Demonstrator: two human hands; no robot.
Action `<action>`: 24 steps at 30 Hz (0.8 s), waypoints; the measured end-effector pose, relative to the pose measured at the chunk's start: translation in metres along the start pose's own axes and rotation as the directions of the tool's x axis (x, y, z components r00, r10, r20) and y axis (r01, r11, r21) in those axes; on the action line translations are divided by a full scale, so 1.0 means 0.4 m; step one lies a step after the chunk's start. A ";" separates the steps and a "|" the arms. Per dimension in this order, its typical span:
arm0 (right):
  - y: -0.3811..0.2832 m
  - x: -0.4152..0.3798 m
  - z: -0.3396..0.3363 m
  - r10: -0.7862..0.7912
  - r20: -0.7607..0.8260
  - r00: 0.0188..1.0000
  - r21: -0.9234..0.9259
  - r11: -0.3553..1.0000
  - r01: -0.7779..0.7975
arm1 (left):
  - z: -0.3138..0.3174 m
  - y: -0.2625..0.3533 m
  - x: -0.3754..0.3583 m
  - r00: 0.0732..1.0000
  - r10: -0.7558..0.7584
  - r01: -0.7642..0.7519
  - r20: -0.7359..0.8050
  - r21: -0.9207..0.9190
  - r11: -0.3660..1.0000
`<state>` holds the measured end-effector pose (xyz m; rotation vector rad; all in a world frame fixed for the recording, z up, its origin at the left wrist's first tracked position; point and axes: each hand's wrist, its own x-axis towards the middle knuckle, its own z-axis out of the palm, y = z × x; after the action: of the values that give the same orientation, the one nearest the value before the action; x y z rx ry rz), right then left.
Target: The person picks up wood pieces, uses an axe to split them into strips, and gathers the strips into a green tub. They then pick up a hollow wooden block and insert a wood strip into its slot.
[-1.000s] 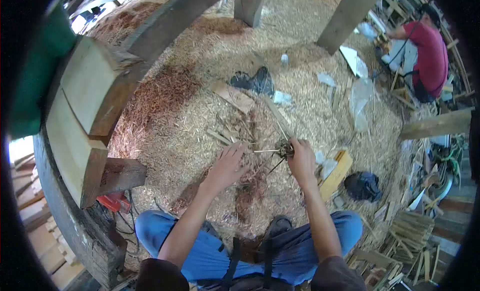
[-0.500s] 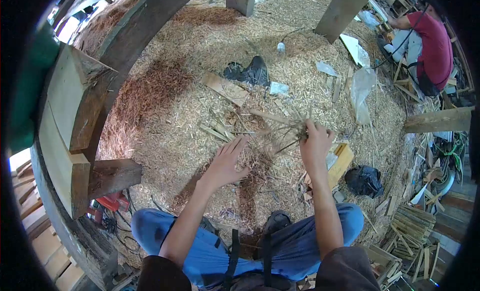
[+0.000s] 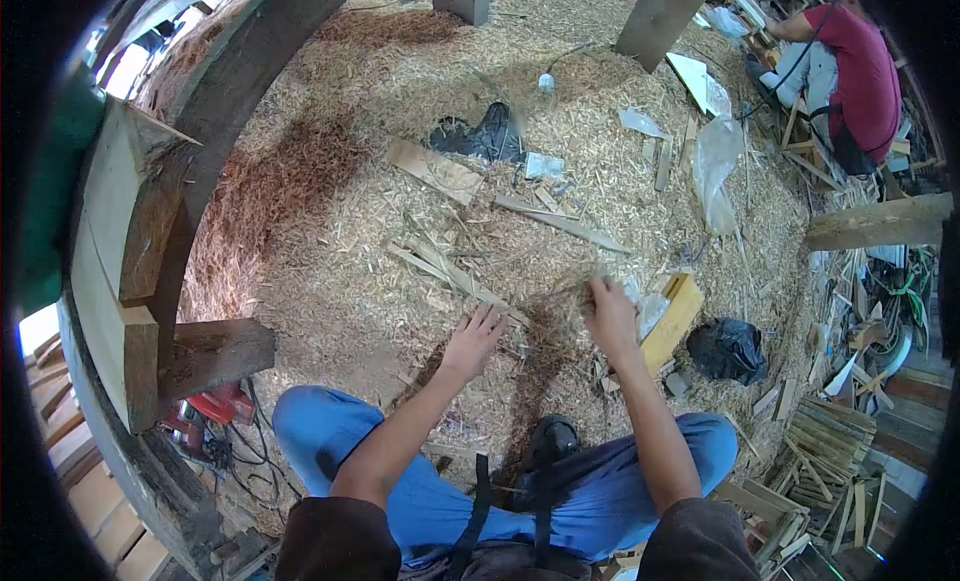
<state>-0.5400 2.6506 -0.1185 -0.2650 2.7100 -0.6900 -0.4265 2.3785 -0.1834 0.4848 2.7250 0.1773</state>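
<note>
My left hand (image 3: 473, 343) is low over the wood shavings (image 3: 330, 311), fingers stretched out and slightly apart. Its fingertips are right at the end of a thin wood strip (image 3: 455, 279). My right hand (image 3: 612, 319) is curled, with a wispy clump of shavings (image 3: 572, 289) at its fingers, partly blurred and spreading toward the left. Reddish shavings (image 3: 545, 331) lie between the two hands. Just beyond them a longer narrow wood strip (image 3: 565, 224) rests slantwise on the ground.
A yellow wood block (image 3: 672, 321) and a black plastic bag (image 3: 727, 350) lie to the right. Ahead are a flat board (image 3: 435, 171) and black plastic (image 3: 490, 133). Curved timber (image 3: 225, 101) rises at left, near a red power tool (image 3: 222, 405). A person (image 3: 850, 76) sits at far right.
My right hand has moved down toward me, with the clump lower and nearer the ground. My left hand has shifted slightly right and down. The narrow strip's visible angle and position differ.
</note>
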 end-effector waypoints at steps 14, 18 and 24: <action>-0.011 0.002 0.129 -0.037 0.003 0.999 -0.028 0.999 0.037 | 0.027 -0.026 -0.052 0.956 0.149 -0.130 -0.254 0.092 0.987; -0.037 -0.015 0.124 -0.158 -0.008 0.987 -0.324 0.935 0.147 | 0.028 -0.026 -0.066 0.960 0.120 -0.095 -0.251 0.111 0.989; -0.014 0.020 0.155 -0.115 0.015 0.993 -0.402 0.909 0.111 | 0.040 -0.017 -0.063 0.982 -0.004 0.010 -0.189 0.027 1.000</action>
<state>-0.5245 2.6168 -0.1691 -0.5218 2.8409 -0.1492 -0.4005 2.3642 -0.1909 0.4887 2.9177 0.1929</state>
